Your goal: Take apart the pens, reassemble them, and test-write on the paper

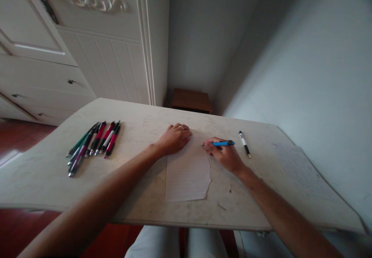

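Observation:
A sheet of lined paper (pixel 187 176) with a torn, ragged right edge lies on the table in front of me. My left hand (pixel 174 138), with a ring on one finger, rests on the paper's upper left part, fingers loosely curled and partly hidden. In my right hand (pixel 222 155) I grip a blue pen (pixel 223 143), its tip down near the paper's upper right edge. Right of that hand a white and black pen (pixel 244 143) lies alone on the table.
The pale table (pixel 139 207) carries several pens (pixel 99 138) in a group at the left. Another sheet of paper (pixel 302 167) lies at the right, by the wall (pixel 334 76). White cabinets (pixel 116 64) stand behind on the left, and a brown wooden piece (pixel 192 100) sits beyond the far edge.

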Action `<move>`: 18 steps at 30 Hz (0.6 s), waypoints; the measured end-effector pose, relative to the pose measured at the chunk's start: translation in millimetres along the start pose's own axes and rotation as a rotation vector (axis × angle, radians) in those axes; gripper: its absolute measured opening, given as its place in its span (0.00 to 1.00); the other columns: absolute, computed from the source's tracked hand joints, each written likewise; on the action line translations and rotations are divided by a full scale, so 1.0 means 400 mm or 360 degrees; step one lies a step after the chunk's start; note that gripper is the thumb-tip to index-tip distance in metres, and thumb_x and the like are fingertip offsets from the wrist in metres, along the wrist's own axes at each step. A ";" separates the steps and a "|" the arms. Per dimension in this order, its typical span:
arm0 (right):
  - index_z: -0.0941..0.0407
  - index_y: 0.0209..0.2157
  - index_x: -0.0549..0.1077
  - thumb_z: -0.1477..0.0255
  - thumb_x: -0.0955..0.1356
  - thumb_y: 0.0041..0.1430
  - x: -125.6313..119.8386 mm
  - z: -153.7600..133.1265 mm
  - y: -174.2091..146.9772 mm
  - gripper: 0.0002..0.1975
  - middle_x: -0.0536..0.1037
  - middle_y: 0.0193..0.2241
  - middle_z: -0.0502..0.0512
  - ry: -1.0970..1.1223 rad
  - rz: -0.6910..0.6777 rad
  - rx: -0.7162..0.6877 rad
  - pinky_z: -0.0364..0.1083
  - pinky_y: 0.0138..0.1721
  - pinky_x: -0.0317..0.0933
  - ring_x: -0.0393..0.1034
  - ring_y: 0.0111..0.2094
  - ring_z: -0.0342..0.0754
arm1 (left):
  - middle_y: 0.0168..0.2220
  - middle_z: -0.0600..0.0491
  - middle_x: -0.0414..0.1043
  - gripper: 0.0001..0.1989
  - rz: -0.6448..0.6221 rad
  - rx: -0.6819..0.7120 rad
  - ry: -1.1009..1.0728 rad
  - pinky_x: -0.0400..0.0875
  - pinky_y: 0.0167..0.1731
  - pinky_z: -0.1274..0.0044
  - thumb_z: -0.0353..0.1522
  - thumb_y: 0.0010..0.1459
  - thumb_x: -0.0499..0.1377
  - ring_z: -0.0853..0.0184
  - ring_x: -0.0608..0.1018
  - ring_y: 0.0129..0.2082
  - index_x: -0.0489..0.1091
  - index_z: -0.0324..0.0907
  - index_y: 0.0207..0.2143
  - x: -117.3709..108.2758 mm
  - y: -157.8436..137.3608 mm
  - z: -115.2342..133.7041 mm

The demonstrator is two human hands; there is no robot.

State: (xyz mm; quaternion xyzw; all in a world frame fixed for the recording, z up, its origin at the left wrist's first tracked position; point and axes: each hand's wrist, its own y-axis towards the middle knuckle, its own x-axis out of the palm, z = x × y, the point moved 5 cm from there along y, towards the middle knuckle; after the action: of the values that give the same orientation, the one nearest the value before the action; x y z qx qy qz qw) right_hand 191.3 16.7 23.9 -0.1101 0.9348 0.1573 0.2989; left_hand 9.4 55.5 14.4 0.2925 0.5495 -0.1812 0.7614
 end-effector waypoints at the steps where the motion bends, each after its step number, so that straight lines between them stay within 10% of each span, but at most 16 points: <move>1: 0.57 0.30 0.74 0.54 0.64 0.61 0.010 0.000 -0.004 0.21 0.76 0.22 0.53 0.0069 -0.0076 0.0047 0.43 0.24 0.64 0.70 0.22 0.45 | 0.52 0.48 0.71 0.14 -0.0002 -0.0004 0.0000 0.63 0.48 0.65 0.35 0.65 0.50 0.58 0.70 0.50 0.73 0.45 0.46 0.000 0.000 0.000; 13: 0.56 0.27 0.72 0.54 0.63 0.62 -0.022 -0.001 -0.004 0.21 0.75 0.19 0.53 -0.0174 0.0263 0.0012 0.42 0.22 0.60 0.69 0.20 0.45 | 0.52 0.49 0.71 0.14 -0.0033 -0.0009 -0.0011 0.63 0.50 0.66 0.34 0.64 0.50 0.58 0.70 0.50 0.73 0.45 0.47 -0.004 0.001 0.004; 18: 0.56 0.29 0.73 0.54 0.63 0.62 0.005 -0.009 -0.006 0.21 0.75 0.21 0.53 -0.0068 0.0009 -0.0042 0.42 0.22 0.61 0.68 0.20 0.45 | 0.52 0.48 0.70 0.14 -0.0037 -0.0022 -0.0029 0.62 0.50 0.65 0.34 0.64 0.51 0.58 0.70 0.51 0.73 0.45 0.47 -0.005 0.000 0.001</move>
State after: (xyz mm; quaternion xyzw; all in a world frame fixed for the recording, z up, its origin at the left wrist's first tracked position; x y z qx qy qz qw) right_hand 188.5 13.1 24.8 -0.1081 0.9263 0.1728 0.3170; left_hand 9.1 55.0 16.2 0.2790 0.5472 -0.1888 0.7662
